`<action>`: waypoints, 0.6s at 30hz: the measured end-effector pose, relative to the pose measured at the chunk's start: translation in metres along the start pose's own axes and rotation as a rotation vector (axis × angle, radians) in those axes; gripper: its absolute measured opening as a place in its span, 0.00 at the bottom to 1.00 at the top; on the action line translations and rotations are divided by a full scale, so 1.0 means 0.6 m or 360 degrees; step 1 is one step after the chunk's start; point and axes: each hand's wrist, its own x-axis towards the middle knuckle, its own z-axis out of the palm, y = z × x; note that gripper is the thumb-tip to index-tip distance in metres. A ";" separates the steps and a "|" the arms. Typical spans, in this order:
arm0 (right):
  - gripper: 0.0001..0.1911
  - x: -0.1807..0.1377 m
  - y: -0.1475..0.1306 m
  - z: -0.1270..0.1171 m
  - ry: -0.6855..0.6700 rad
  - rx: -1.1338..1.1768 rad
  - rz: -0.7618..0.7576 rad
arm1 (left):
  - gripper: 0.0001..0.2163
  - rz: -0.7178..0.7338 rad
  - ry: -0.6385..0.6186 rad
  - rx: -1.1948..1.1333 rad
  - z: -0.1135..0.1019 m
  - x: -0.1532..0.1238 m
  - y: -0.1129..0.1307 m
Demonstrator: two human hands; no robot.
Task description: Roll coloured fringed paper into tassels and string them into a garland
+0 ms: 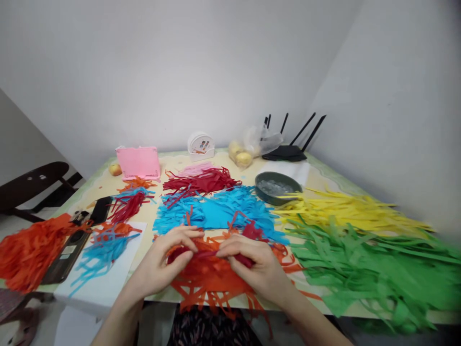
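Observation:
My left hand [169,262] and my right hand [252,262] meet at the table's front edge. Both pinch a dark red paper strip [211,254] stretched between them, fingers curled around it. Under them lies a heap of orange paper strips [212,283] that hangs over the table edge. Just beyond is a blue pile of strips [219,211], with a small dark red wad [252,230] near my right hand.
Green strips [374,269] and yellow strips [353,209] fill the right side. A dark bowl [277,187], a red pile [201,182], a pink box [139,162], a router [288,151] and bagged fruit [245,154] stand behind. Orange strips [29,250] and a white sheet [108,274] lie at left.

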 end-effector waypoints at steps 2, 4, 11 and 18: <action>0.15 0.000 -0.005 0.000 -0.0069 -0.0098 -0.0220 | 0.07 0.0007 -0.0127 0.0100 -0.001 0.010 0.004; 0.16 0.000 -0.010 -0.005 -0.0167 -0.0169 -0.0341 | 0.07 0.0029 -0.0236 0.0224 0.005 0.019 -0.001; 0.14 0.034 0.005 -0.032 -0.0433 0.0017 0.0415 | 0.10 0.0938 0.0396 0.1218 0.034 0.019 -0.049; 0.22 0.048 0.044 0.024 -0.0612 0.0906 0.0787 | 0.09 0.1123 0.0602 0.1275 0.038 0.020 -0.067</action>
